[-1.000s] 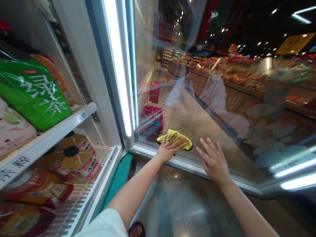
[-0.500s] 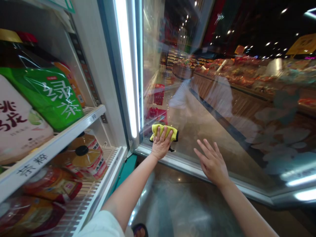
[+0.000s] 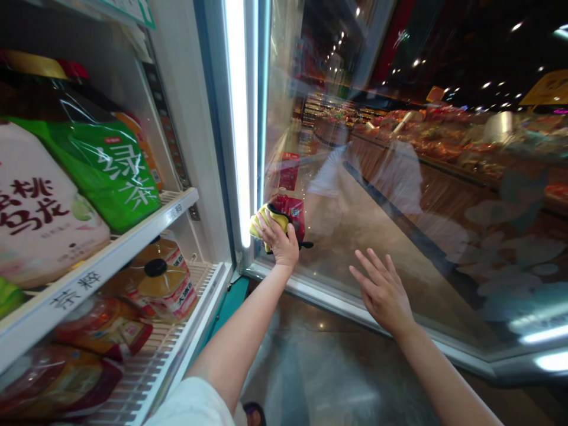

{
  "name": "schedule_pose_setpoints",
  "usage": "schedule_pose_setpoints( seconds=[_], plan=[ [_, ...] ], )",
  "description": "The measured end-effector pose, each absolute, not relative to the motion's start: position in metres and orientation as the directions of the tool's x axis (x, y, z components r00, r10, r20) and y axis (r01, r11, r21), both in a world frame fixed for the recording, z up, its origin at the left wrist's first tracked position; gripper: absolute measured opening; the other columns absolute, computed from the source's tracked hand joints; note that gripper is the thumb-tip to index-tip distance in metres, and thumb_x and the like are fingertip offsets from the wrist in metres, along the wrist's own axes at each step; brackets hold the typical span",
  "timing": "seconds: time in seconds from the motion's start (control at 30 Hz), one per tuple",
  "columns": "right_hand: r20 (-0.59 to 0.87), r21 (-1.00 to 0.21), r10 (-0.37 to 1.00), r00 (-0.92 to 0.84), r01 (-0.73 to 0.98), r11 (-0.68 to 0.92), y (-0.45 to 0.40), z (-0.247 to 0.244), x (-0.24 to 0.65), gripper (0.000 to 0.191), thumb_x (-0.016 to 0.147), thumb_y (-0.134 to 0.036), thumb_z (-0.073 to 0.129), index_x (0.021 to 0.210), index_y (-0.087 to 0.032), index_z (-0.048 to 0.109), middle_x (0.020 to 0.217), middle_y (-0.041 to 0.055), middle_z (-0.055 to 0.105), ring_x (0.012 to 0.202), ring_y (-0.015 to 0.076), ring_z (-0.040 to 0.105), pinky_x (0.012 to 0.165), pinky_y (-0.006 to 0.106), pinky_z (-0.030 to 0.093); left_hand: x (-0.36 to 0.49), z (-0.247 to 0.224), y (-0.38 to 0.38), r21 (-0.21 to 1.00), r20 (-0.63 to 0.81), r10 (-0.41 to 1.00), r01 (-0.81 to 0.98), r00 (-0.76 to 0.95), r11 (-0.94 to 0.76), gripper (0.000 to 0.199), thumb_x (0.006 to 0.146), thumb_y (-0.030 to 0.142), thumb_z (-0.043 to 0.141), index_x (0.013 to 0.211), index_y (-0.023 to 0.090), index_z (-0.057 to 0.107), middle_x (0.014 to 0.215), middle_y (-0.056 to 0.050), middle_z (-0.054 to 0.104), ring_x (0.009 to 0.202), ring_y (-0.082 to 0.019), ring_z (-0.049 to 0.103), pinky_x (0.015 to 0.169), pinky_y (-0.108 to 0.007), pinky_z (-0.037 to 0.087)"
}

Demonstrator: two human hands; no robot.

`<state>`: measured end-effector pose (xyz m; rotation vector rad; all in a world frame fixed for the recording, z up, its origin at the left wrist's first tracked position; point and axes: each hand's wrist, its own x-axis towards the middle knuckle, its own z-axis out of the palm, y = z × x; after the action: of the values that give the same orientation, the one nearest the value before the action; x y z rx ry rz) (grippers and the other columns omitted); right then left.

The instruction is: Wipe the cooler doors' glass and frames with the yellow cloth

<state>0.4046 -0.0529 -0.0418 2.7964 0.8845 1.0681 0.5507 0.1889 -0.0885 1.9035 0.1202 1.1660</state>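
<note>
My left hand presses a folded yellow cloth with dark edging against the lower left corner of a glass door, beside the bright light strip. A dark end of the cloth sticks out to the right of the hand. Further right, my right hand has its fingers spread at the lower part of the glass and holds nothing. Whether its palm touches the glass, I cannot tell.
On the left, cooler shelves carry a green bottle, a pale pink bottle and smaller juice bottles. The door's metal frame runs below both hands. Store displays show in the glass.
My left hand has moved left and slightly up with the cloth, which has shifted to the light strip and bunched. The right hand has hardly moved. The view has shifted slightly.
</note>
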Motion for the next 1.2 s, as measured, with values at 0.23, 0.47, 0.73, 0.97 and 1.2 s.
schedule_pose_setpoints(
  seconds=[0.23,0.47,0.73,0.97,1.2],
  plan=[
    [0.610,0.214,0.526,0.592,0.516,-0.829,-0.050,-0.035,0.410,0.038,0.092,-0.006,0.052,0.124,-0.019,0.068,0.153,0.0129,0.054,0.153,0.0272,0.031,0.125,0.058,0.026,0.562,-0.058,0.211,0.570,0.780,0.347,-0.365,0.521,-0.736,0.070,0.102,0.041,0.043,0.163,0.016,0.019,0.172,-0.015,0.009,0.159,-0.032,-0.007,0.127,-0.063,0.003],
    [0.605,0.199,0.523,0.600,0.522,-0.829,-0.053,-0.043,0.406,0.039,0.091,-0.005,0.053,0.124,-0.020,0.069,0.154,0.0125,0.052,0.153,0.0273,0.032,0.125,0.058,0.027,0.533,-0.182,0.196,0.623,0.719,0.449,-0.205,0.531,-0.755,0.072,0.104,0.035,0.036,0.162,0.007,0.003,0.165,-0.034,0.016,0.158,-0.037,0.002,0.119,-0.069,0.025],
    [0.599,0.188,0.506,0.621,0.506,-0.842,-0.063,-0.052,0.403,0.038,0.092,-0.005,0.051,0.122,-0.020,0.069,0.152,0.0126,0.054,0.152,0.0270,0.033,0.125,0.057,0.027,0.549,-0.136,0.168,0.656,0.717,0.537,-0.170,0.445,-0.735,0.077,0.104,0.033,0.035,0.162,0.011,-0.010,0.169,-0.030,-0.001,0.156,-0.037,-0.014,0.121,-0.074,0.016],
    [0.606,0.169,0.494,0.623,0.506,-0.846,-0.058,-0.058,0.407,0.038,0.091,-0.005,0.053,0.121,-0.020,0.070,0.153,0.0126,0.054,0.152,0.0279,0.033,0.125,0.059,0.027,0.510,-0.139,0.152,0.245,0.791,-0.074,-0.425,0.607,-0.871,0.069,0.096,0.035,0.057,0.159,0.020,0.034,0.170,-0.015,0.021,0.156,-0.041,-0.009,0.122,-0.074,0.012],
    [0.607,0.177,0.486,0.629,0.490,-0.854,-0.068,-0.057,0.402,0.039,0.090,-0.005,0.054,0.121,-0.022,0.070,0.153,0.0111,0.054,0.152,0.0284,0.033,0.125,0.059,0.026,0.527,-0.112,0.170,0.208,0.759,-0.225,-0.555,0.612,-0.806,0.053,0.100,0.029,0.050,0.152,0.035,0.046,0.166,-0.001,0.036,0.159,-0.031,0.006,0.129,-0.060,0.004]
  ],
)
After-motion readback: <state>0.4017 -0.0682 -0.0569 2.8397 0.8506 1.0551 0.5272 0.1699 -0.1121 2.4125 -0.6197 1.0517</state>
